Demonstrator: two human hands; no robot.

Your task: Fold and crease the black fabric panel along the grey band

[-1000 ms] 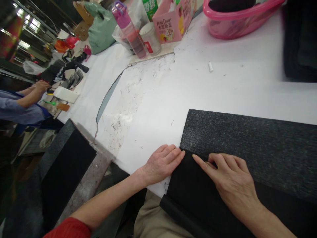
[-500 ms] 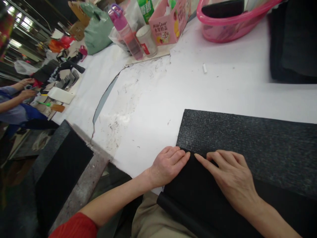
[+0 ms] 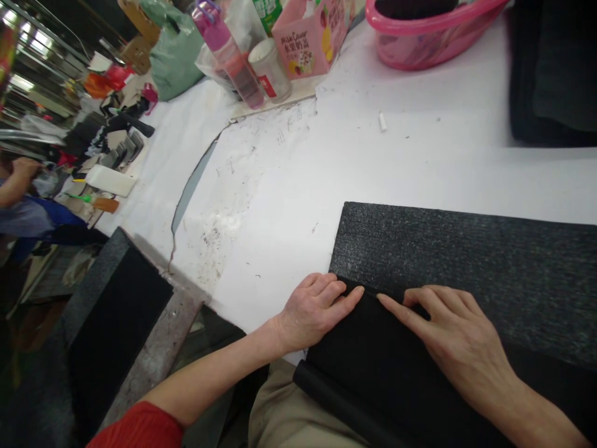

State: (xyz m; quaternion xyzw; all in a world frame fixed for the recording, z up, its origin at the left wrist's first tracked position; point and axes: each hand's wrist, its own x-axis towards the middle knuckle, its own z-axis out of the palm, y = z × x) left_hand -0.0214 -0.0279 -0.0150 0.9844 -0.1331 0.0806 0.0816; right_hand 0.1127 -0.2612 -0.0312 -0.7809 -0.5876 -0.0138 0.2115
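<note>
Pressing at the upper edge of the black cloth (image 3: 368,351), left hand (image 3: 314,314) and right hand (image 3: 459,345) side by side.
The left hand's fingers lie together and the right hand's thumb points toward them; both touch the cloth, though whether either clamps it I cannot tell. The work looks partway: beside the left hand the edge lies along the grey panel (image 3: 448,249); below the grip a roll (image 3: 326,398) is not spread out; farther right, how much is settled is unclear. Well above the grip, the jar (image 3: 277,68) has an unreadable red label; the pink box (image 3: 298,46) reads "Milk Cover" over Chinese characters.
</note>
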